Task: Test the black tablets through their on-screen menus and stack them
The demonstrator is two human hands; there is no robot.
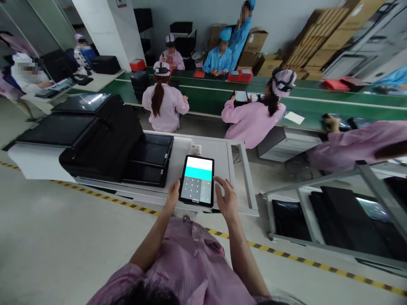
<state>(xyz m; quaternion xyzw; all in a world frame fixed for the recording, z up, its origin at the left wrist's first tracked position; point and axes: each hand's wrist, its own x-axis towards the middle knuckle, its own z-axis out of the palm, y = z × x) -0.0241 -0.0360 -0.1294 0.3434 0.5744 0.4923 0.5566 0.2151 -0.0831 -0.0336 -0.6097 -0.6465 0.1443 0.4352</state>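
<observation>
A black-framed tablet (197, 181) is held up in front of me over the near edge of a white cart (216, 148). Its lit screen shows a calculator keypad below a bright turquoise band. My left hand (173, 195) grips the tablet's left edge, with part of the fingers hidden by it. My right hand (226, 195) hovers by the right edge, fingers apart and bent toward the screen, holding nothing. Whether a fingertip touches the frame I cannot tell. Just beyond the tablet lies a small white labelled packet (195, 149).
Black trays (152, 150) with dark flat panels and a black padded stack (104, 148) fill the cart's left side. A metal rack (286, 192) holding dark panels stands at right. Co-workers sit along a green conveyor (203, 95) ahead. Striped floor tape (280, 253) runs near me.
</observation>
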